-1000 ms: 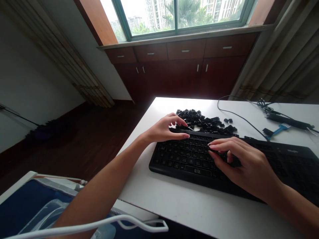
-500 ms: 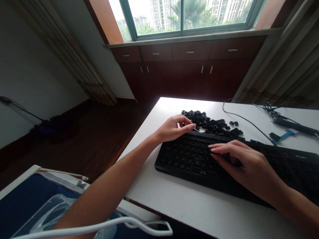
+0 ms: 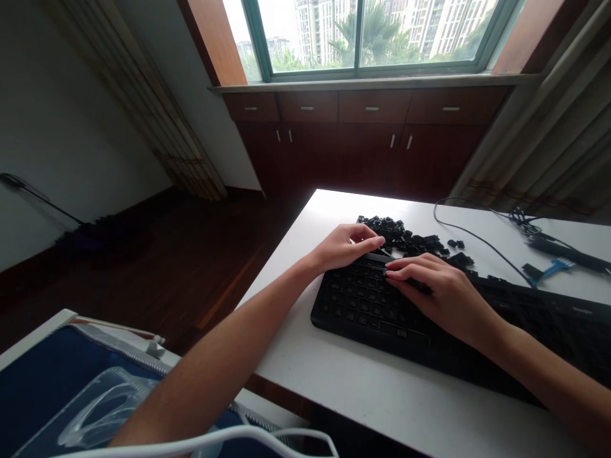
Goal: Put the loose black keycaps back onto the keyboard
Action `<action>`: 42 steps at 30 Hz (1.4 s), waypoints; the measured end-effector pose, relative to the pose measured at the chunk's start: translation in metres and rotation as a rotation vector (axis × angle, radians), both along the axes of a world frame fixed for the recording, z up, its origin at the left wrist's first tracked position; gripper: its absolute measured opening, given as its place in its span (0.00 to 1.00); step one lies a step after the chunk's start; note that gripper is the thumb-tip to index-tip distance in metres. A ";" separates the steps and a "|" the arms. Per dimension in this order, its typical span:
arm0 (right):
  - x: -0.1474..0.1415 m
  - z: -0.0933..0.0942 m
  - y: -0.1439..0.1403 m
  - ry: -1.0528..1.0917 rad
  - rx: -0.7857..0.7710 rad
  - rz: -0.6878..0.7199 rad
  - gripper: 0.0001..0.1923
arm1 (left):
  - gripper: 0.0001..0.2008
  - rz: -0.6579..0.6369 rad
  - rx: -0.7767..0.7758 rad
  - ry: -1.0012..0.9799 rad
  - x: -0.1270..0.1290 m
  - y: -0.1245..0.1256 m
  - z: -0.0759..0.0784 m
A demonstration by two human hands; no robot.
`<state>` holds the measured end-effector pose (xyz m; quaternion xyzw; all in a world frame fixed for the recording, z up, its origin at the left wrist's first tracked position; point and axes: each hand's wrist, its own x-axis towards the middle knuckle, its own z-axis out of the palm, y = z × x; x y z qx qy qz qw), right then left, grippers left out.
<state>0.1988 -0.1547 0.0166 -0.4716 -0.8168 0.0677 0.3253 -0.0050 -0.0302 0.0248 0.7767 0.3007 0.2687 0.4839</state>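
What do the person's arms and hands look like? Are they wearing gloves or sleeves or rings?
No gloves and no sleeves: both forearms are bare as far as the picture shows. The left hand and the right hand are bare too, with slim fingers and longish, neat fingernails. No watch, bracelet or ring shows on either wrist or hand.

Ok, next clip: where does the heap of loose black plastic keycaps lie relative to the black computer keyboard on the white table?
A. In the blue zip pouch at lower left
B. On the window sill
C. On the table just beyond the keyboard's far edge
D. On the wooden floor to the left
C: the heap of loose black plastic keycaps sits on the white table just behind the far edge of the black computer keyboard, by the left hand.
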 end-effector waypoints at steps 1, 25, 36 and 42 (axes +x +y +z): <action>0.000 0.000 0.000 -0.003 0.013 0.011 0.06 | 0.23 0.000 0.002 0.001 0.000 0.000 0.000; 0.010 0.040 0.037 -0.079 -0.624 -0.175 0.25 | 0.22 0.054 -0.027 -0.058 0.001 0.003 -0.003; 0.020 0.035 0.072 -0.190 -0.881 -0.152 0.32 | 0.23 0.079 -0.055 -0.069 0.002 0.002 -0.005; 0.015 0.030 0.065 -0.169 -0.828 -0.141 0.31 | 0.23 0.077 -0.065 -0.072 0.002 0.001 -0.005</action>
